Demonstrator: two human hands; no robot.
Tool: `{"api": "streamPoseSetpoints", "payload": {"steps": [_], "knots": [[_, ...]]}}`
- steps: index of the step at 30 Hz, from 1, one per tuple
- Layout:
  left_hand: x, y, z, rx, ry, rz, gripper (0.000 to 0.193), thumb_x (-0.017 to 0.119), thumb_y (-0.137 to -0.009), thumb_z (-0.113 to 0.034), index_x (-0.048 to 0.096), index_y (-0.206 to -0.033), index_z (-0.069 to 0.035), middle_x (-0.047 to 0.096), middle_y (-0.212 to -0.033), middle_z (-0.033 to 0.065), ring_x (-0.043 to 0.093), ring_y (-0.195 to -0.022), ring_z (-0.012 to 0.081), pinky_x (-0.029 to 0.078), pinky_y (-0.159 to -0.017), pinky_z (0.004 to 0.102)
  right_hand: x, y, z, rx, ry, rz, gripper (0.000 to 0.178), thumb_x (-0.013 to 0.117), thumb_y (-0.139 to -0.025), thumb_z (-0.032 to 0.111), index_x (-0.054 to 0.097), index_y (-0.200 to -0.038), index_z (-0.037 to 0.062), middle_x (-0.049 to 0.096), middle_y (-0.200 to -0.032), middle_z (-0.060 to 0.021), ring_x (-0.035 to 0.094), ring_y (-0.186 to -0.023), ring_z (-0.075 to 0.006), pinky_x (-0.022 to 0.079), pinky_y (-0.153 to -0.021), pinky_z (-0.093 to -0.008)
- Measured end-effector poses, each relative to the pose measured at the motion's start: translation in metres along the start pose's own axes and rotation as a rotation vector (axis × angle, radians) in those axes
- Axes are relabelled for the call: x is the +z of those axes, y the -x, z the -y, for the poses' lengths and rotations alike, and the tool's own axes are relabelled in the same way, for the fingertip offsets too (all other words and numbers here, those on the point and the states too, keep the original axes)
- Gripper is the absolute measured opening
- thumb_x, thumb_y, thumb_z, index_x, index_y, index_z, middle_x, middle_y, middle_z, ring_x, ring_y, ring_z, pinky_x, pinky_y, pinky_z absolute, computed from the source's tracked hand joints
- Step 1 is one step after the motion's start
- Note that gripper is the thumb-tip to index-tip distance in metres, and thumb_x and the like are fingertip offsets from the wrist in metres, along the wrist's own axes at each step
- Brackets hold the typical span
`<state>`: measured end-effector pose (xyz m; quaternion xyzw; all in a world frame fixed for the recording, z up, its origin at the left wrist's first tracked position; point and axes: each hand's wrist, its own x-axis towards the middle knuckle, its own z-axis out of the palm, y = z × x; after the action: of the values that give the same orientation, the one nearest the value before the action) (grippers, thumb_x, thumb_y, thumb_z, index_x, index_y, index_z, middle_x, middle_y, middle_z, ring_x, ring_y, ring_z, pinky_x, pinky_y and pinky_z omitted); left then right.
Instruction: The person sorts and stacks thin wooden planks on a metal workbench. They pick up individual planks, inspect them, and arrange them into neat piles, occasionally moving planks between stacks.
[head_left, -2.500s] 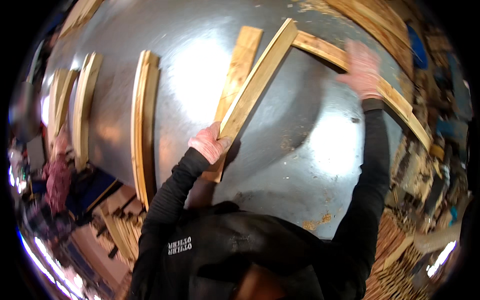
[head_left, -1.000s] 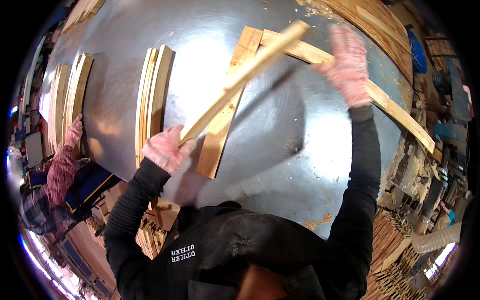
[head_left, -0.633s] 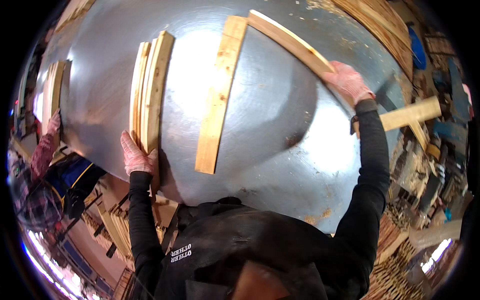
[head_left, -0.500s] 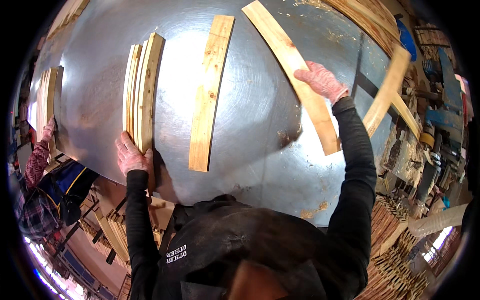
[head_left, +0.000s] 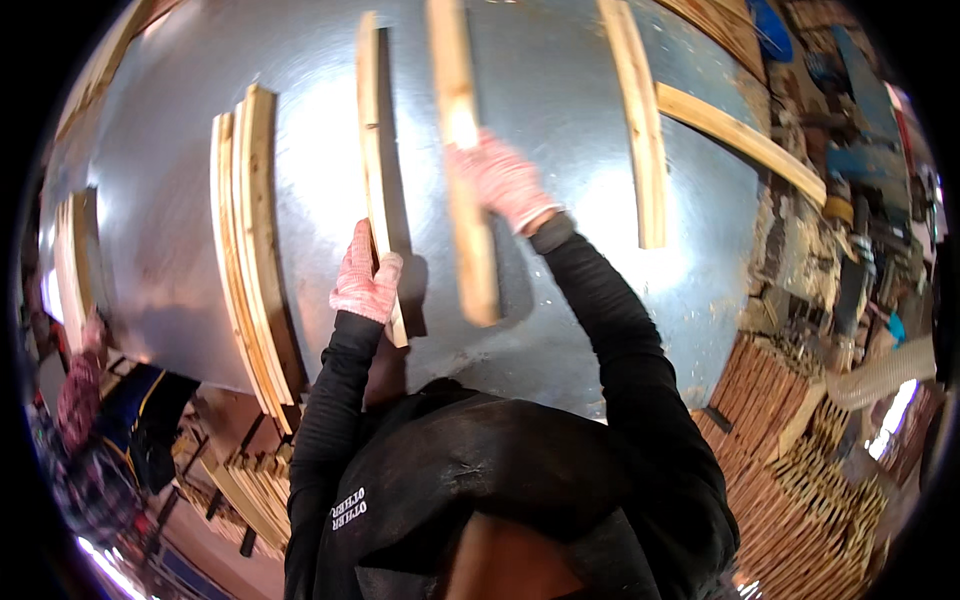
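My left hand (head_left: 367, 275), in a pink-and-white glove, grips the near part of a narrow wooden board (head_left: 370, 130) turned up on its long edge on the metal table. To its right, my gloved right hand (head_left: 505, 182) holds another wooden board (head_left: 455, 75) by its middle; this board is smeared by motion and seems tilted. Left of my left hand, several boards (head_left: 262, 200) stand side by side on edge, their near ends reaching past the table's front edge.
The grey metal table (head_left: 560, 300) carries two more boards on the right: one lengthwise (head_left: 640, 130), one slanting (head_left: 745, 130) past the right edge. At the far left a co-worker's gloved hand (head_left: 95, 333) touches a bundle of boards (head_left: 72, 255). Stacked wood (head_left: 770, 430) stands at the lower right, by machinery.
My left hand has left the board group and moved right onto the middle board, now on edge. My right hand has moved left with its board. A board from the right now lies on the table.
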<state>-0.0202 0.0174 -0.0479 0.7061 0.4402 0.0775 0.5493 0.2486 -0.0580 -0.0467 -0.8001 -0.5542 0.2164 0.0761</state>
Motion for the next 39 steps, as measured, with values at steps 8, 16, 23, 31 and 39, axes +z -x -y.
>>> {"api": "streamPoseSetpoints", "payload": {"steps": [8, 16, 23, 31, 39], "knots": [[0.045, 0.007, -0.049, -0.343, -0.617, -0.084, 0.092, 0.069, -0.079, -0.04, 0.023, -0.152, -0.007, 0.038, -0.146, 0.0229, 0.047, -0.129, 0.0374, 0.037, -0.106, 0.0508, -0.06, 0.064, -0.106, 0.809, 0.184, -0.597, 0.095, 0.065, -0.08, 0.059, 0.032, -0.146, -0.0004, 0.039, -0.145, -0.0284, 0.034, -0.138, -0.043, 0.022, -0.114, -0.0559], [0.027, -0.002, -0.023, -0.145, -0.073, 0.052, 0.083, 0.072, -0.076, -0.014, 0.029, -0.146, 0.0, 0.056, -0.125, 0.0187, 0.061, -0.107, 0.0275, 0.051, -0.088, 0.0344, -0.038, 0.098, -0.124, 0.443, -1.8, -0.177, 0.057, 0.054, -0.097, 0.047, 0.055, -0.122, -0.0035, 0.062, -0.11, -0.0165, 0.064, -0.097, -0.0257, 0.053, -0.088, -0.0409], [0.032, 0.003, -0.016, -0.146, 0.28, -0.067, 0.082, 0.07, -0.085, -0.01, 0.022, -0.15, 0.002, 0.053, -0.131, 0.0167, 0.056, -0.112, 0.0216, 0.047, -0.095, 0.0317, 0.05, 0.081, -0.054, 0.093, -1.904, -0.029, 0.057, 0.05, -0.1, 0.039, 0.042, -0.138, -0.0022, 0.057, -0.126, -0.0179, 0.063, -0.104, -0.0293, 0.051, -0.095, -0.0432], [0.053, 0.003, -0.035, -0.168, -0.304, -0.204, 0.115, 0.082, -0.075, -0.031, 0.004, -0.153, 0.001, 0.035, -0.147, 0.0291, 0.042, -0.134, 0.0349, 0.036, -0.11, 0.0369, -0.04, 0.03, -0.056, -0.235, 0.183, -0.436, 0.07, 0.057, -0.091, 0.045, 0.036, -0.15, 0.0127, 0.039, -0.153, -0.0114, 0.037, -0.141, -0.0276, 0.026, -0.118, -0.0384], [0.049, 0.003, -0.025, -0.067, -0.216, -0.253, 0.105, 0.078, -0.074, -0.015, 0.011, -0.154, -0.003, 0.053, -0.132, 0.0233, 0.059, -0.112, 0.0316, 0.048, -0.096, 0.0373, -0.124, -0.058, -0.2, 0.3, 0.576, -0.165, 0.067, 0.071, -0.079, 0.037, 0.046, -0.135, 0.0098, 0.063, -0.119, -0.0126, 0.06, -0.112, -0.0284, 0.041, -0.096, -0.0459]]}}
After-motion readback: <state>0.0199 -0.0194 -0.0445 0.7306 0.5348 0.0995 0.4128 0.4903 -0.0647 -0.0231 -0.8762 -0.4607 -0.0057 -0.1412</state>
